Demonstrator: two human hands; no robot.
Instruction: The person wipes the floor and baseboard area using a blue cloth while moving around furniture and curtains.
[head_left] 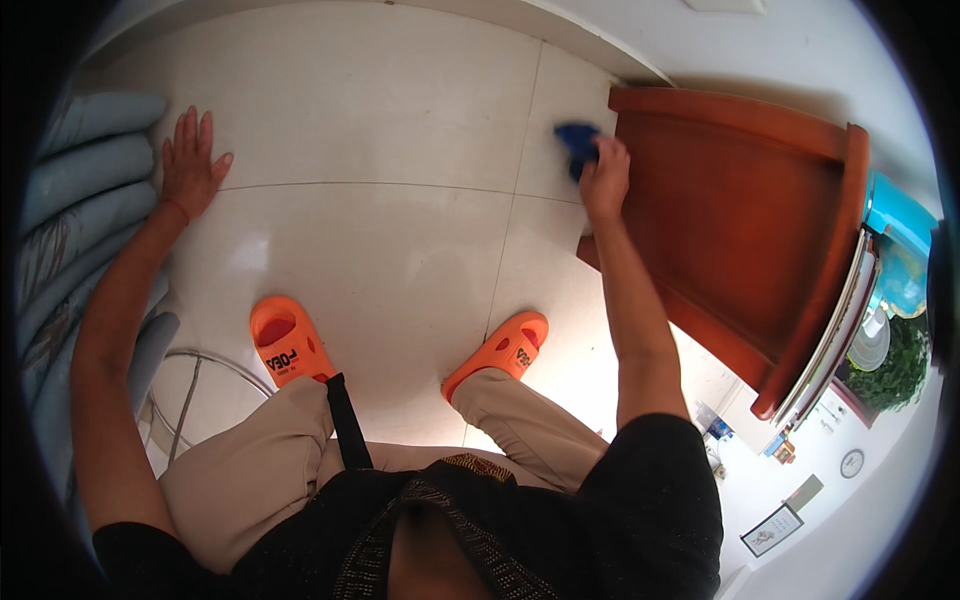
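Just left of the red-brown wooden cabinet (pixel 735 215), the right hand (pixel 606 178) has its fingers mostly closed on a blurred blue cloth (pixel 577 138) at the tiled floor (pixel 390 110) — apparently a wiping step, whose next stroke calls for clearance from the cabinet's side. Well left of the cabinet, the left hand (pixel 190 170) is spread and empty — between them, nearer the wearer, orange slippers (pixel 487 356) carry dark printed lettering.
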